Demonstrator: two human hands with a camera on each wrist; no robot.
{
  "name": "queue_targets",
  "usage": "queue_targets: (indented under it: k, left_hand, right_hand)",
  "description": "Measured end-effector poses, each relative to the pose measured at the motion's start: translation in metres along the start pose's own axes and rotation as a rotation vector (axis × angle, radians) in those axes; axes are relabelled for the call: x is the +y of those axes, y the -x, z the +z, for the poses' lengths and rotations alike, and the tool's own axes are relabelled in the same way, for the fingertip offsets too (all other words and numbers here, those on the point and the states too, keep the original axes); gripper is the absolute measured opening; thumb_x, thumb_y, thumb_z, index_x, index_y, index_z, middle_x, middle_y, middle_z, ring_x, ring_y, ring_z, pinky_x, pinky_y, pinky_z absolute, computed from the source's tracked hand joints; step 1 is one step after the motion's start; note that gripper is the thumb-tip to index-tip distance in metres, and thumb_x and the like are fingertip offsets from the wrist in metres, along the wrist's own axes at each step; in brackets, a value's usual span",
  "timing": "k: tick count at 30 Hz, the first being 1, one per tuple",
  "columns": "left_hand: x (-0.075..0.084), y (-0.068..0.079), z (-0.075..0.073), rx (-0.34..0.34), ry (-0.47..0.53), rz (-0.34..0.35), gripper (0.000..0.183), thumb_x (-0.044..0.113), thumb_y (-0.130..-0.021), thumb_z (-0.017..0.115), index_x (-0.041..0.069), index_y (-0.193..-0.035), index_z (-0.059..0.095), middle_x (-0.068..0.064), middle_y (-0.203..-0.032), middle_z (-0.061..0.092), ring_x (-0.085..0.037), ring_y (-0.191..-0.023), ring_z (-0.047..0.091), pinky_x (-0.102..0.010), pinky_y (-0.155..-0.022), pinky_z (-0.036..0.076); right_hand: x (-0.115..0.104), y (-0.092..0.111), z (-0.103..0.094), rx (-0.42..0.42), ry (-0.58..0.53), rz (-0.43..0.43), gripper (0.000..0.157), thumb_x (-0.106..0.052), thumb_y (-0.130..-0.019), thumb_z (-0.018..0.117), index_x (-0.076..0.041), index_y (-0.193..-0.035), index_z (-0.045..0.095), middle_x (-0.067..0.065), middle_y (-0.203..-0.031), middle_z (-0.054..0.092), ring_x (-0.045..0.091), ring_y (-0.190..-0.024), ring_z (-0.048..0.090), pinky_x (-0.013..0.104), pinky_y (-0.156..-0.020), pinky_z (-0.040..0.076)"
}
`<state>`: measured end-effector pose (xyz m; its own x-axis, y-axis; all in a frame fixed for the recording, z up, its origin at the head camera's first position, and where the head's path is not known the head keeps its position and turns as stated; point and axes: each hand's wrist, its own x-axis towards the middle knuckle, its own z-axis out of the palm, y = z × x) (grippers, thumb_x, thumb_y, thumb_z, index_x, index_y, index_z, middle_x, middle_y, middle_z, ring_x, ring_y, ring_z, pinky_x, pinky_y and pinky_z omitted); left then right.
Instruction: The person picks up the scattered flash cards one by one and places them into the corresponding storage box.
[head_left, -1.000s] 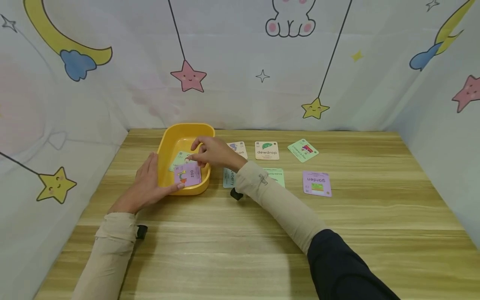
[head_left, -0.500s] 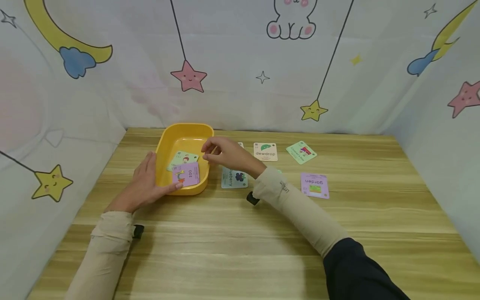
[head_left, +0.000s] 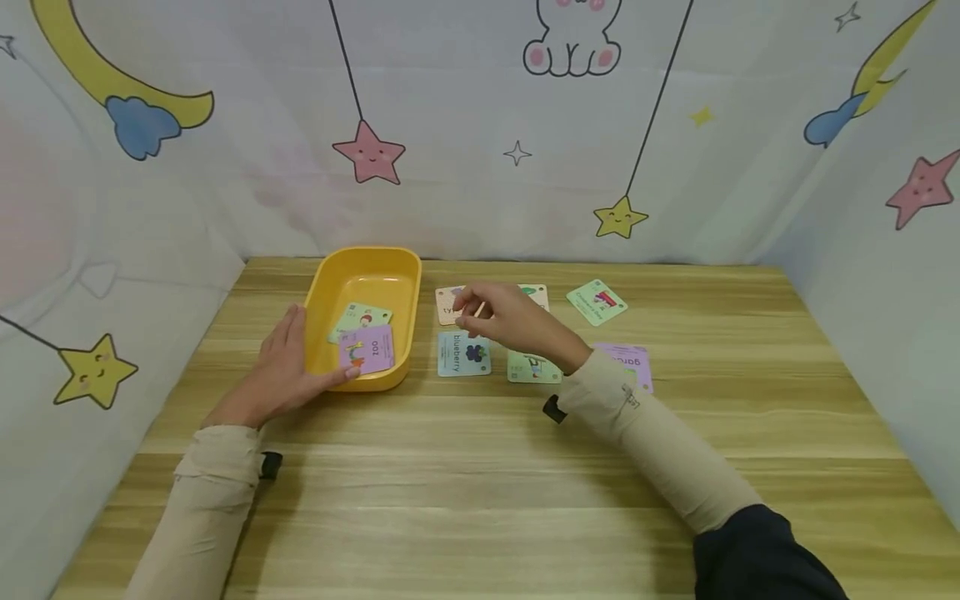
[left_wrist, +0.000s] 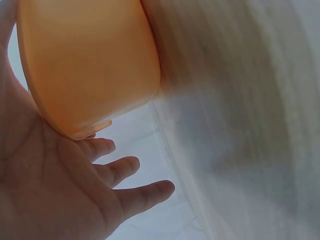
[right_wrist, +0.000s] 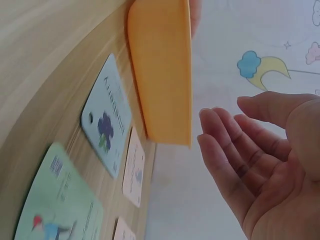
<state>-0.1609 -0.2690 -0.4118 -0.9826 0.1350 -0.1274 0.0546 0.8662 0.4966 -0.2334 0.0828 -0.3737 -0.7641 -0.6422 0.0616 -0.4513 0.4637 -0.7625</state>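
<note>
My left hand steadies a yellow plastic bin at its left side. Its thumb lies over the near rim, and the palm meets the corner with the fingers spread in the left wrist view. A purple zoo card overlaps a green card inside the bin. Just right of the bin hovers my right hand, fingers loosely bent and nothing between them. Under and around it are a blue blueberry card, a cream card and a green card with a small figure.
Farther right on the wooden table lie a green Children's Day card and a purple garden card, partly behind the sleeve. A cream dewdrop card shows behind the right hand. A printed cloth stands along the back and sides.
My right hand has drawn back from over the bin to the right, above the cards on the table. The zoo card stays in the bin, and the left hand keeps its place there.
</note>
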Motion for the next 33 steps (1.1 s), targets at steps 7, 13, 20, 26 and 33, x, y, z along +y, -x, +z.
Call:
queue_targets:
  k: [7,13,20,26,33]
  left_hand:
    - [0.001,0.0,-0.001,0.001,0.004,0.005,0.133,0.071,-0.084,0.067,-0.002,-0.159,-0.015,-0.025,-0.167,-0.016,-0.049,-0.153,-0.006,-0.071,-0.118,0.009]
    - [0.0,0.0,-0.001,-0.005,0.002,0.0,0.133,0.071,-0.084,0.067,-0.001,-0.159,-0.015,-0.026,-0.167,-0.016,-0.05,-0.153,-0.005,-0.071,-0.118,0.01]
    - [0.001,0.002,-0.001,-0.003,0.008,-0.002,0.133,0.07,-0.084,0.068,-0.001,-0.159,-0.016,-0.025,-0.167,-0.016,-0.051,-0.152,-0.005,-0.072,-0.117,0.01]
    - [0.0,0.002,-0.001,-0.002,0.003,-0.01,0.134,0.073,-0.082,0.067,0.0,-0.159,-0.015,-0.024,-0.167,-0.017,-0.05,-0.153,-0.005,-0.072,-0.117,0.011]
    - [0.001,0.004,-0.003,-0.009,0.014,-0.009,0.134,0.073,-0.083,0.067,0.001,-0.159,-0.016,-0.023,-0.167,-0.016,-0.05,-0.153,-0.005,-0.073,-0.116,0.011]
  right_hand:
    - [0.01,0.031,-0.017,0.032,0.067,0.067,0.022,-0.021,-0.102,0.064,-0.007,-0.119,0.064,0.009,-0.103,0.071,0.028,-0.089,0.072,0.034,-0.073,0.056]
    - [0.02,0.056,-0.028,0.074,0.12,0.077,0.02,-0.022,-0.1,0.066,-0.009,-0.115,0.065,0.001,-0.102,0.071,0.016,-0.09,0.068,0.034,-0.078,0.057]
    - [0.035,0.084,-0.038,0.118,0.161,0.133,0.022,-0.022,-0.099,0.068,-0.009,-0.117,0.067,0.001,-0.105,0.071,0.016,-0.093,0.068,0.037,-0.08,0.057]
    - [0.05,0.105,-0.048,0.142,0.173,0.154,0.029,-0.023,-0.099,0.068,-0.005,-0.122,0.067,0.002,-0.105,0.07,0.019,-0.095,0.068,0.039,-0.081,0.058]
    - [0.065,0.126,-0.062,0.155,0.19,0.202,0.03,-0.019,-0.098,0.071,-0.002,-0.123,0.067,0.006,-0.103,0.071,0.024,-0.096,0.07,0.041,-0.083,0.058]
